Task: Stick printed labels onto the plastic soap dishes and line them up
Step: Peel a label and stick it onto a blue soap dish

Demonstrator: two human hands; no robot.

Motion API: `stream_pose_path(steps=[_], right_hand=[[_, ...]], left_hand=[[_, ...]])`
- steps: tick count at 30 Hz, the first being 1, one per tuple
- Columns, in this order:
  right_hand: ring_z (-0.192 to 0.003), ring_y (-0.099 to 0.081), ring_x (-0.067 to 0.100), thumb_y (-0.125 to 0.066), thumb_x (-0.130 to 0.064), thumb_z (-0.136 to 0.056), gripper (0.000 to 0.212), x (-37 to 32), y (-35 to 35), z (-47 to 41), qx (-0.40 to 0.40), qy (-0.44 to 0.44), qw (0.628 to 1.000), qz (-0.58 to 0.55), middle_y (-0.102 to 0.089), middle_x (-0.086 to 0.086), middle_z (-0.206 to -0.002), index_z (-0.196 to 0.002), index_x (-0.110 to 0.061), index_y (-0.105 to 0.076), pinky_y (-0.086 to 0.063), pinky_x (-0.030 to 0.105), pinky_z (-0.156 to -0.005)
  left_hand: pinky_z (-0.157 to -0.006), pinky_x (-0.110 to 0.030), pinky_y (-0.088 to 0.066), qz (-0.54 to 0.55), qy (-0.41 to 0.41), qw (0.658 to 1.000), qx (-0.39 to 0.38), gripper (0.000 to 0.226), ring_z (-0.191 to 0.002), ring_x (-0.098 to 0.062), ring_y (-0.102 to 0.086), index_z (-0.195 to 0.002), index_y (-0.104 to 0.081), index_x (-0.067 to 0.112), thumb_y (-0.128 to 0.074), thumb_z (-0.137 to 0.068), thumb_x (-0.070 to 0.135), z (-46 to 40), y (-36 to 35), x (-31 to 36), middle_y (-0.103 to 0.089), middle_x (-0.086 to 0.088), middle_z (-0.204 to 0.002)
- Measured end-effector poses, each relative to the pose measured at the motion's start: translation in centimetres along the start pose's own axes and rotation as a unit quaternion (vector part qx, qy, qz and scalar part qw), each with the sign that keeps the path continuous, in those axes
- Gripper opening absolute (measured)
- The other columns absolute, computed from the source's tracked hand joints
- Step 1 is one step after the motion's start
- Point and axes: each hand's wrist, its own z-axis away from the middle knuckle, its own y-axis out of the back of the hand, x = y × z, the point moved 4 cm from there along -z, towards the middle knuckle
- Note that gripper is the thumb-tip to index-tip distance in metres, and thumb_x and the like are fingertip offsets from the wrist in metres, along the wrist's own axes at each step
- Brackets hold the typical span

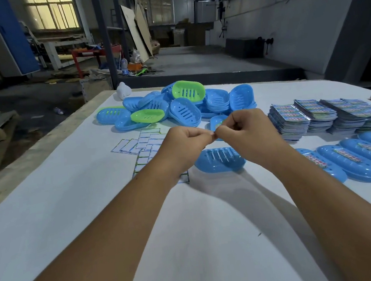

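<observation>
- Forearms reach forward from the bottom edge over the white table, and both hands meet in the air above its middle.
- The left hand has curled fingers, and its fingertips are pressed together at the point where they touch the right hand.
- The right hand is curled in the same way, thumb and finger closed narrow at the meeting point. Something very small is pinched between the two hands, probably a label, but it is too small to tell for sure.
- One blue soap dish lies upside down on the table just below and a little behind the hands, not touched by them.
- Used backing sheets are spread flat under and to the left of the left hand.
- To the right, a row of labelled dishes lies side by side, each with a colourful label on its back.
- Behind this row stand the stacks of printed labels.
- Further away, in the middle of the table, is a pile of unlabelled dishes, mostly blue and a few green.
- A small white object stands at the far edge of the table.
</observation>
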Motion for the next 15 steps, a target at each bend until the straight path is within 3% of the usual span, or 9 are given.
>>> stream_pose_path(steps=[2,6,8,11,15], right_hand=[[-0.049,-0.049,0.001,-0.072,-0.029,-0.083,0.016,0.1,0.0,-0.1,-0.03,0.018,0.999,0.001,-0.067,-0.009,-0.058,-0.069,-0.022,-0.075,-0.039,0.017,-0.05],[-0.058,-0.059,-0.007,-0.072,-0.03,-0.092,0.01,-0.1,-0.6,0.1,-0.113,0.06,0.992,0.014,-0.071,-0.022,-0.068,-0.087,-0.03,-0.081,-0.041,0.006,-0.055],[-0.054,-0.059,-0.003,-0.07,-0.033,-0.093,0.015,0.2,-0.4,-0.2,-0.09,0.049,0.994,0.022,-0.071,-0.019,-0.068,-0.08,-0.035,-0.078,-0.042,0.009,-0.051],[-0.048,-0.052,0.006,-0.071,-0.038,-0.089,0.025,1.2,0.8,-0.8,-0.017,-0.022,0.999,0.035,-0.069,-0.002,-0.06,-0.067,-0.028,-0.076,-0.05,0.029,-0.052],[-0.051,-0.052,0.009,-0.076,-0.034,-0.085,0.026,1.8,1.1,-0.8,-0.041,-0.074,0.996,-0.027,-0.072,0.011,-0.069,-0.063,-0.019,-0.077,-0.043,0.022,-0.041]], left_hand=[[-0.056,-0.015,-0.038,-0.001,0.011,1.0,0.021,0.019,-0.046,0.009,-0.052,-0.07,-0.078,0.029,-0.072,-0.088,0.029,-0.2,0.2,-0.2,-0.057,0.023,-0.049],[-0.062,-0.021,-0.04,-0.019,0.023,0.997,0.065,0.015,-0.056,0.012,-0.057,-0.074,-0.077,0.029,-0.074,-0.086,0.038,-0.4,0.8,-0.8,-0.064,0.025,-0.056],[-0.061,-0.017,-0.042,-0.025,0.024,0.997,0.074,0.014,-0.063,0.01,-0.06,-0.079,-0.079,0.028,-0.075,-0.085,0.04,-0.6,1.0,-0.9,-0.07,0.023,-0.066],[-0.053,-0.012,-0.039,-0.033,0.015,0.997,0.07,0.015,-0.057,0.014,-0.055,-0.08,-0.08,0.027,-0.074,-0.086,0.04,-0.6,1.0,-0.7,-0.066,0.024,-0.059],[-0.037,-0.007,-0.03,-0.04,0.006,0.998,0.046,0.016,-0.039,0.005,-0.046,-0.086,-0.08,0.023,-0.072,-0.089,0.036,-0.4,0.6,-0.6,-0.05,0.022,-0.043]])
